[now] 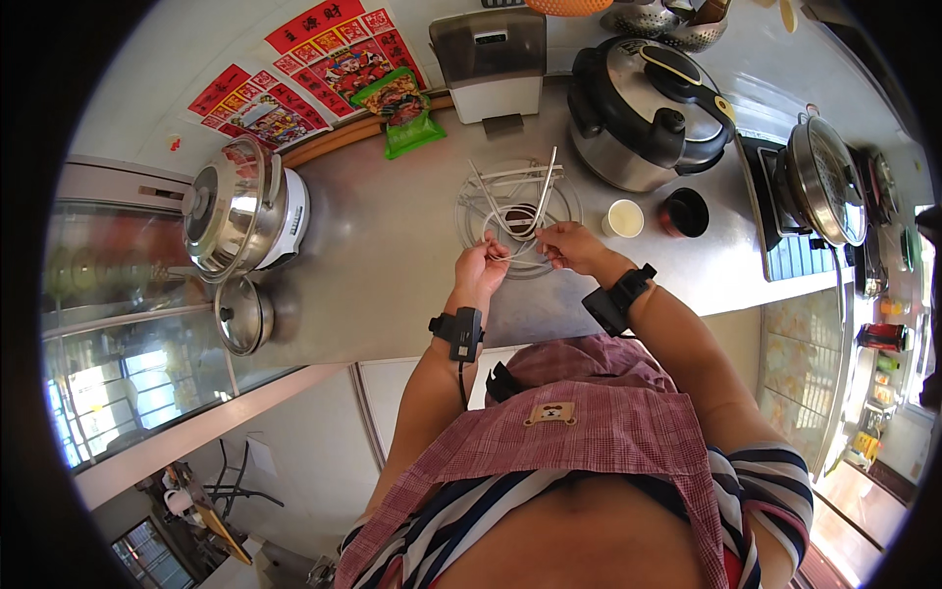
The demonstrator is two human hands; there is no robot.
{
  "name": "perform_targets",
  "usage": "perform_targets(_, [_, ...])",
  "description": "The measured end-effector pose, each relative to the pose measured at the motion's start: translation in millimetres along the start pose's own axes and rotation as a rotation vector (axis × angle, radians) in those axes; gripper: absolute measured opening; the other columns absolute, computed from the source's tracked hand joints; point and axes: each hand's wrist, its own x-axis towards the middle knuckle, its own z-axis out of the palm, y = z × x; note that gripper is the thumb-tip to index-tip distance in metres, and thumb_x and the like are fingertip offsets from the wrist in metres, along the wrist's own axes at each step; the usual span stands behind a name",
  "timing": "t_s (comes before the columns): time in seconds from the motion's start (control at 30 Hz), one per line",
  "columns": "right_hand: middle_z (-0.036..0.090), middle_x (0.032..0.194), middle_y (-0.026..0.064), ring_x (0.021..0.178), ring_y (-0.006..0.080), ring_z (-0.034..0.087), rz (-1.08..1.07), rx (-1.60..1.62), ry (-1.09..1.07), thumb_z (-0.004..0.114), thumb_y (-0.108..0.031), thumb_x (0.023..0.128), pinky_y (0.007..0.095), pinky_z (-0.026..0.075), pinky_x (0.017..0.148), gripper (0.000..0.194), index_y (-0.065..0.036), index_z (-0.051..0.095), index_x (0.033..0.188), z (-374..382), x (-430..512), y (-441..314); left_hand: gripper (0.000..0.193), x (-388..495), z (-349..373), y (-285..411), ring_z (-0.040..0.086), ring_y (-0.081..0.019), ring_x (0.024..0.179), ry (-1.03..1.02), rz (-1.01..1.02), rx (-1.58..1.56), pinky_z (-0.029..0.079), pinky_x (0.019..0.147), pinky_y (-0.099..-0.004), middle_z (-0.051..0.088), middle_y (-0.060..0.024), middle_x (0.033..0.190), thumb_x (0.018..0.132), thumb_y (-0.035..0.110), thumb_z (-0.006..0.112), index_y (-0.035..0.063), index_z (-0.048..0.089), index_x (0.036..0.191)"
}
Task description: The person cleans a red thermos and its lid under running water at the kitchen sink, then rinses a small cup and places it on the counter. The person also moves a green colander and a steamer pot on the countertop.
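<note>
On the steel counter (353, 213) before me lies a round wire rack or frame (572, 193) with pale metal bars (547, 184) standing out of it. A thin white cord or wire (515, 261) loops over its near part. My left hand (482, 269) pinches this strand at the near left of the rack. My right hand (574, 247) has its fingertips at the near right of the loops, by the foot of a bar; whether it grips the strand or the bar I cannot tell. A dark round piece (519, 218) shows inside the loops.
Right of my hands stand a paper cup (623, 219), a dark cup (684, 212) and an electric pressure cooker (647, 118). Farther right, a lidded pan (824, 180) sits on a stove. Leftward are a lidded steel pot (239, 210) and a small pot (241, 315). A green packet (408, 121) lies behind.
</note>
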Motion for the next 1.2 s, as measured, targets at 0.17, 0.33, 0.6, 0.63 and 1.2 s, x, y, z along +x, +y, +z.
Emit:
perform_targets(0.17, [0.068, 0.089, 0.0149, 0.077, 0.027, 0.067, -0.423, -1.001, 0.091, 0.065, -0.027, 0.089, 0.04, 0.052, 0.067, 0.026, -0.002, 0.061, 0.094, 7, -13, 12, 0.023, 21, 7, 5, 0.046, -0.014, 0.058, 0.043, 0.153, 0.028, 0.05, 0.072, -0.0337, 0.05, -0.004, 0.071, 0.09, -0.009, 0.038, 0.0017, 0.054, 0.105])
perform_targets(0.33, [0.068, 0.093, 0.0167, 0.089, 0.033, 0.066, -0.324, -1.487, 0.063, 0.055, -0.02, 0.089, 0.0445, 0.052, 0.074, 0.017, -0.008, 0.063, 0.099, 9, -23, 1, 0.025, 25, 5, -5, 0.049, -0.0149, 0.061, -0.01, 0.313, 0.201, 0.052, 0.076, -0.0369, 0.052, -0.005, 0.078, 0.087, -0.011, 0.037, 0.0005, 0.054, 0.102])
perform_targets(0.6, [0.058, 0.122, 0.0159, 0.095, 0.035, 0.064, -0.776, -1.468, 0.287, 0.053, -0.005, 0.083, 0.0407, 0.055, 0.078, 0.028, -0.002, 0.06, 0.111, 16, -29, -2, 0.044, 30, -8, -8, 0.057, -0.0251, 0.085, 0.055, 0.482, 1.124, 0.05, 0.086, -0.0418, 0.056, -0.0166, 0.101, 0.089, 0.005, 0.05, -0.0048, 0.042, 0.132])
perform_targets(0.63, [0.055, 0.127, 0.0163, 0.097, 0.0351, 0.063, -0.856, -1.458, 0.27, 0.053, -0.003, 0.082, 0.0402, 0.055, 0.079, 0.033, -0.001, 0.058, 0.115, 15, -32, 1, 0.05, 25, -7, -9, 0.057, -0.0301, 0.097, 0.063, 0.548, 1.299, 0.047, 0.091, -0.045, 0.055, -0.0214, 0.11, 0.089, 0.007, 0.052, -0.0064, 0.038, 0.135])
perform_targets(1.2, [0.06, 0.103, 0.0234, 0.082, 0.0378, 0.067, 0.053, 0.017, 0.301, 0.058, -0.017, 0.088, 0.0405, 0.058, 0.059, 0.037, 0.008, 0.045, 0.113, -31, 33, 79, 0.074, 32, -35, 18, 0.059, -0.0231, 0.072, 0.086, 0.276, 1.124, 0.058, 0.062, -0.0427, 0.055, -0.0102, 0.087, 0.084, 0.003, 0.054, 0.0072, 0.016, 0.148])
